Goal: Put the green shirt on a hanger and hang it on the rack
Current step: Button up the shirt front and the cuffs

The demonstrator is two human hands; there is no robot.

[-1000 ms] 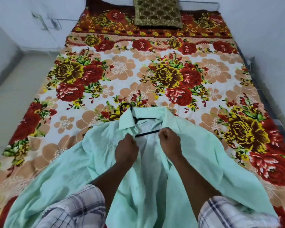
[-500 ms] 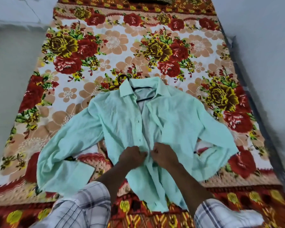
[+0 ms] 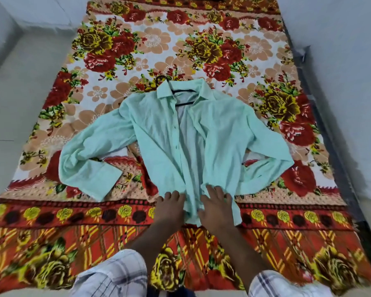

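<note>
The mint-green shirt (image 3: 219,133) lies spread face up on the bed, front unbuttoned, sleeves bent out to both sides. A black hanger (image 3: 183,97) sits inside its collar, and the hook pokes out above the left collar tip. My left hand (image 3: 169,207) rests flat with fingers straight on the left front panel's bottom hem. My right hand (image 3: 215,207) lies flat on the right panel's hem beside it. Neither hand grips anything. No rack is in view.
A floral blanket (image 3: 201,50) in red, yellow and peach covers the bed. Pale floor (image 3: 19,86) runs along the left side. A white wall (image 3: 341,61) and a dark bed frame edge (image 3: 330,146) border the right.
My hands slid down the shirt front from the collar to the bottom hem and opened from fists to flat. The view pulled back, showing the whole shirt.
</note>
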